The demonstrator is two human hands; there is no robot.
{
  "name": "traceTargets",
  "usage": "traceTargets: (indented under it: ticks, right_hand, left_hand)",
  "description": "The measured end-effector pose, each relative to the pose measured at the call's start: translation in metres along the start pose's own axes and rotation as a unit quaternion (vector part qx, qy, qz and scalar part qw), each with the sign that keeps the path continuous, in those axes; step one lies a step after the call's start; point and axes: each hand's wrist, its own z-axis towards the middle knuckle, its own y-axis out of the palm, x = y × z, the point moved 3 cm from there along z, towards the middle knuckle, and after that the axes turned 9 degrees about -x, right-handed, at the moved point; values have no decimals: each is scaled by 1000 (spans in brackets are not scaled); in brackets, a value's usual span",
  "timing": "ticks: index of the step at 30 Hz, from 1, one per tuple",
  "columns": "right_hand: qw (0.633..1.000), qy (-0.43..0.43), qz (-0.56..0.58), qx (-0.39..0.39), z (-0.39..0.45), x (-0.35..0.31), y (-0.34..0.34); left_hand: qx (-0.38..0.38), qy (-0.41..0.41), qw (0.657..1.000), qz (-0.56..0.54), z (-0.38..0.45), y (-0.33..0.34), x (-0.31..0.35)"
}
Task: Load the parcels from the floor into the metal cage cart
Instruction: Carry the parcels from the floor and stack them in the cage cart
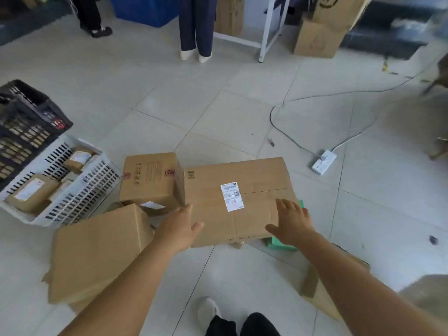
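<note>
A large flat cardboard parcel (242,187) with a white shipping label lies on the tiled floor in front of me. My left hand (180,226) is open with its fingers at the parcel's near left corner. My right hand (291,220) is open over the parcel's near right part, fingers spread. A smaller cardboard box (149,179) stands just left of the parcel. A bigger plain box (97,251) lies tilted at the near left. A green item (278,244) shows under the parcel's near right edge. No metal cage cart is in view.
A white plastic basket (80,190) with several small parcels sits at left, a black crate (26,127) behind it. A power strip (324,162) and its cable lie on the floor at right. Two people stand at the back beside cardboard boxes (317,40) and a white frame (268,27).
</note>
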Motion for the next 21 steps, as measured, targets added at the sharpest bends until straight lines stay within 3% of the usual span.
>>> traceTargets:
  ticks: [15,21]
  right_hand:
    - [994,73,20,-74,183,99,45]
    - [991,84,49,-92,258,127,81]
  left_hand:
    - [-50,-109,993,14,183,52,-17]
    - [-72,-157,984,-43,247,96,-45]
